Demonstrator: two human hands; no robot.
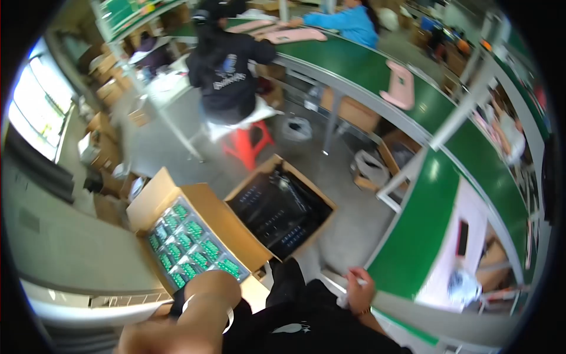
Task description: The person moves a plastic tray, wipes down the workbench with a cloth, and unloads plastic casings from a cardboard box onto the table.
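Curled narrow, the fingers of my right hand (pixel 359 290) close around a small white item (pixel 361 282), too small to identify; a beaded band circles that wrist. My left hand (pixel 144 339) is a blur at the bottom edge, so I cannot tell how far it is open or whether it holds anything. A white bangle (pixel 229 321) shows on that arm, which is bent in front of the open carton (pixel 223 219).

Green pieces (pixel 194 229) lie in that carton in rows, set in clear packaging. Just beside it, a second carton (pixel 236 193) has a dark, shiny lining (pixel 268 206) with rows of small bluish marks that I cannot make out. I can read no brand or label on either one. My black shirt (pixel 259 333) carries a pale printed shape with a small star, and white lettering on the back of a seated person's dark top (pixel 227 88) is too blurred to read.

Both cartons stand low, over a grey floor (pixel 348 212). Beyond them curves a green work surface (pixel 365 71) with pink panels (pixel 401 85) on it. Someone in a blue top (pixel 354 23) reaches across it. A red stool (pixel 247 144) is under the seated person, stacked cardboard boxes (pixel 106 147) line the left side, and a bright window (pixel 38 106) is beside them.
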